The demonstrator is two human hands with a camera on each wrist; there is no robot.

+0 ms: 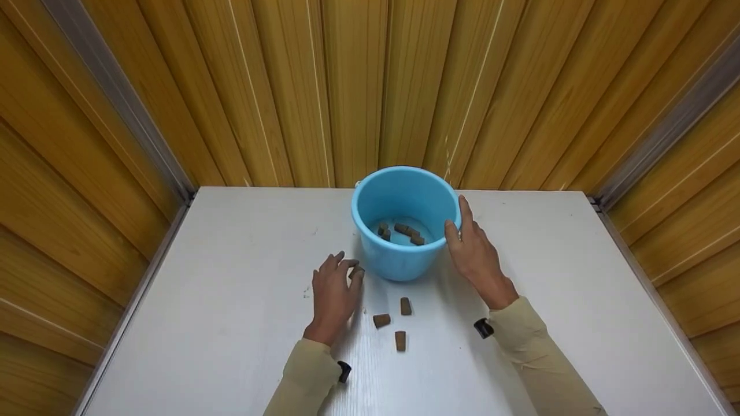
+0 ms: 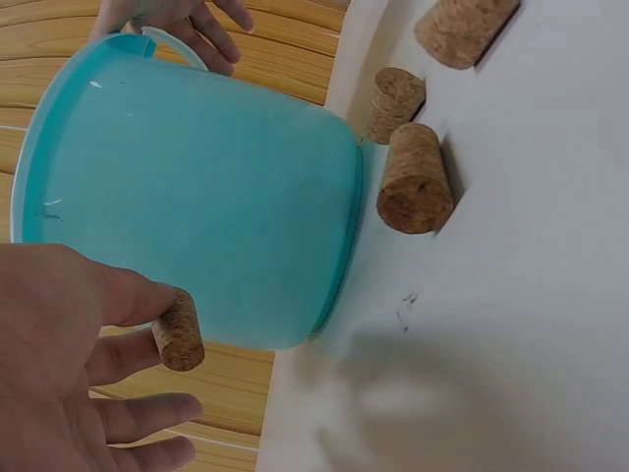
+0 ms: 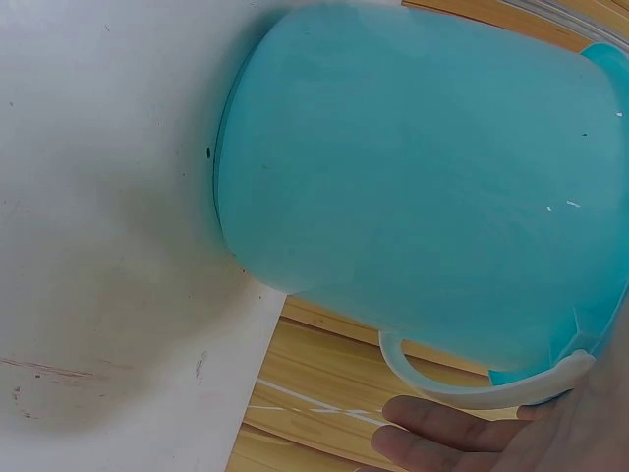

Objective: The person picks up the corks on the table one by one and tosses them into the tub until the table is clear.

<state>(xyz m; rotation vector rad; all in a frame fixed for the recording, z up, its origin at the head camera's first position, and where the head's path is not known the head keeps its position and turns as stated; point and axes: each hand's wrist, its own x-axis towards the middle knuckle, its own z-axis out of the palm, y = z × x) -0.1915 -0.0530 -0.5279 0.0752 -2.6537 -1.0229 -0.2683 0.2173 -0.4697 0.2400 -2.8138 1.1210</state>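
Note:
A light blue bucket [image 1: 399, 263] stands upright at the back middle of the white table, with several brown corks [image 1: 407, 230] lying on its bottom. My right hand [image 1: 478, 263] holds the bucket's right rim, the thumb over the edge and the fingers along the outside. Just left of the bucket, my left hand [image 1: 336, 293] pinches a cork [image 2: 179, 332] between thumb and forefinger, below rim height. The other fingers of that hand are spread. Three more corks lie loose in front of the bucket, one cork [image 1: 400, 341] nearest me.
A white carrying handle [image 3: 472, 395] hangs at the bucket's side near my right hand. The white table [image 1: 243, 260] meets wood-patterned panels [image 1: 352, 92] at the back and both sides. Grey metal strips [image 1: 133, 110] run along the corners.

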